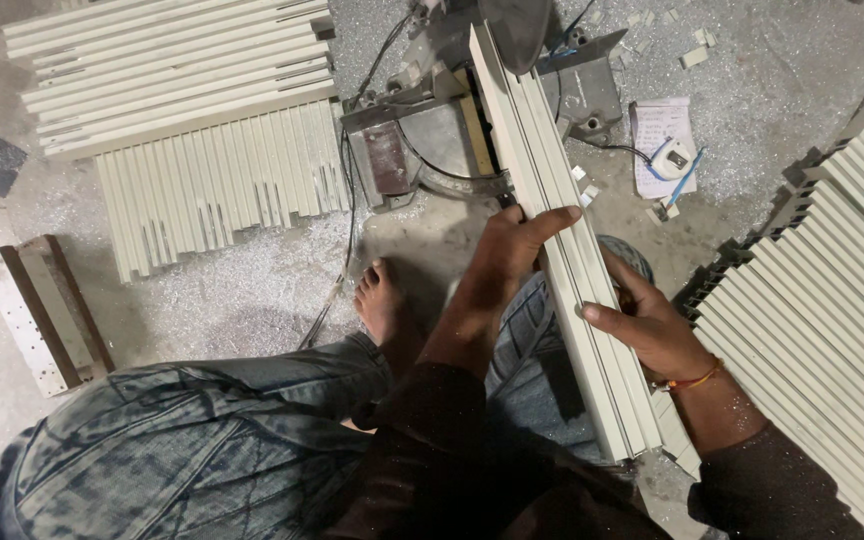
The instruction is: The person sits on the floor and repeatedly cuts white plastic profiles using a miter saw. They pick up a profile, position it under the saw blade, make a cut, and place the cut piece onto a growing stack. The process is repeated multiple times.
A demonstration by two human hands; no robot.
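Two hands, left hand [500, 262] and right hand [644, 322] both clamped on one long cream profile bundle [562, 230], chop saw [432, 130] beyond

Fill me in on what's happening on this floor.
A person sits on the floor at a chop saw, holding a bundle of long cream profiles that runs up under the blade. The left hand grips its left side, the right hand steadies its right edge. Stacks of cut profiles lie at left and right, with a notepad beside the saw.
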